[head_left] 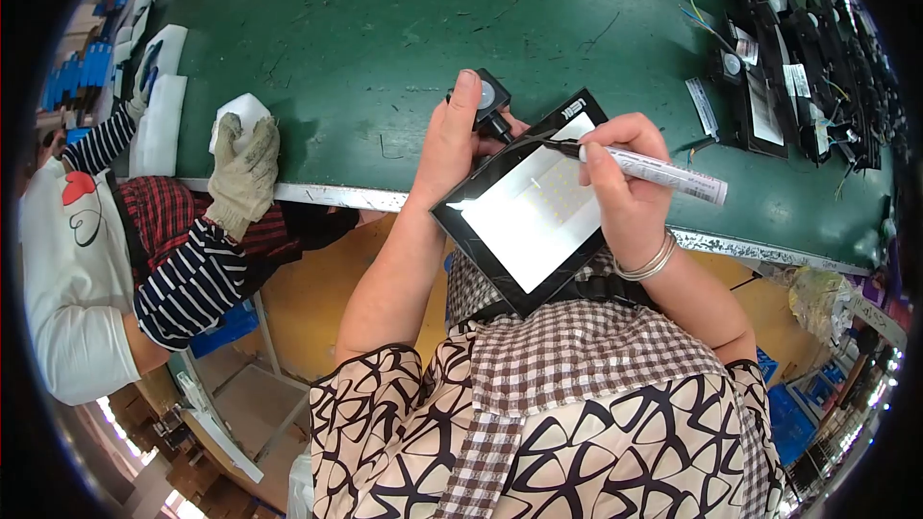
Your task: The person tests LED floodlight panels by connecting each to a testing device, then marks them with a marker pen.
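My left hand [449, 142] is closed around the upper left edge of a flat LED floodlight [534, 216], thumb up. The light has a black frame, a bright reflective face with rows of small yellow dots, and a white label mark in its top corner. A black sensor head [493, 94] with a round pale lens sticks out beside my left thumb. In my right hand [630, 192] a white-barrelled marker pen [678, 179] is pinched between thumb and fingers. Its dark tip lies at the upper edge of the bright face. The floodlight is tilted over the table's front edge, above my lap.
The green worktable [385, 29] spreads ahead. Several black floodlights [769, 106] with loose wires are piled at the right, near a printed label strip [702, 106]. At left, a co-worker's gloved hand [245, 168] rests on a white foam piece [240, 111], near more foam blocks [159, 125].
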`<act>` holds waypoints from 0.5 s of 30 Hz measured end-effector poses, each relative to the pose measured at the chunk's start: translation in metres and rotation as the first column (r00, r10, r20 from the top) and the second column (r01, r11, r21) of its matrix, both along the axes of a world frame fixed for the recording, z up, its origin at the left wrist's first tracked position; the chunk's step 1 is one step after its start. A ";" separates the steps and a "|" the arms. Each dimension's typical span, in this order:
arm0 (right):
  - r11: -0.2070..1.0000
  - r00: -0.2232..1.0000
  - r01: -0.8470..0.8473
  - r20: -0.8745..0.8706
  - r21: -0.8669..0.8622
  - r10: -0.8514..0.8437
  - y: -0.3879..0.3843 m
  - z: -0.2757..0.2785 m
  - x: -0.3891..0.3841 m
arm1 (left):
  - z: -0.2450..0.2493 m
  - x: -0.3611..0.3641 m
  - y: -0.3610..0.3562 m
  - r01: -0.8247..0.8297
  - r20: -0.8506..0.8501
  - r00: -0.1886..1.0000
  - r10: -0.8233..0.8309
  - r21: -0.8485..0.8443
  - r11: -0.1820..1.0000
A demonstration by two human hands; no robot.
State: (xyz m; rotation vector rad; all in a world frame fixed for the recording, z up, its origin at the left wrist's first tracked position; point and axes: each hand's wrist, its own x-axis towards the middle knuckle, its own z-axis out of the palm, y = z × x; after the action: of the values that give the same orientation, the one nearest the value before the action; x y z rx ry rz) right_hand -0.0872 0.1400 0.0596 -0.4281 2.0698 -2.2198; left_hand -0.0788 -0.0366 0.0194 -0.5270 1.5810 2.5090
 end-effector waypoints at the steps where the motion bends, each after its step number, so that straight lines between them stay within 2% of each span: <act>1: 1.000 1.000 0.013 -0.003 -0.009 -0.013 0.004 -0.002 -0.002 | -0.001 0.001 -0.001 0.012 0.007 1.000 -0.012 0.005 1.000; 5: 0.988 0.990 0.143 -0.021 0.055 -0.142 0.024 -0.014 -0.020 | -0.004 0.001 0.004 -0.041 -0.022 0.999 0.041 0.000 0.999; 8: 0.983 0.984 0.170 0.047 0.073 -0.173 0.027 -0.017 -0.036 | -0.004 0.000 0.007 -0.071 -0.021 0.997 0.072 0.033 0.997; 15: 0.983 0.985 0.170 0.020 0.066 -0.171 0.031 -0.035 -0.052 | 0.002 0.003 0.018 -0.053 0.045 0.998 0.049 0.088 0.995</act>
State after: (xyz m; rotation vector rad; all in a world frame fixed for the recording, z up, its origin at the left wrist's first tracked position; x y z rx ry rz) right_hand -0.1391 0.1709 0.0245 -0.2230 2.2344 -2.2276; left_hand -0.0758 -0.0184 0.0212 -0.6123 1.4514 2.5728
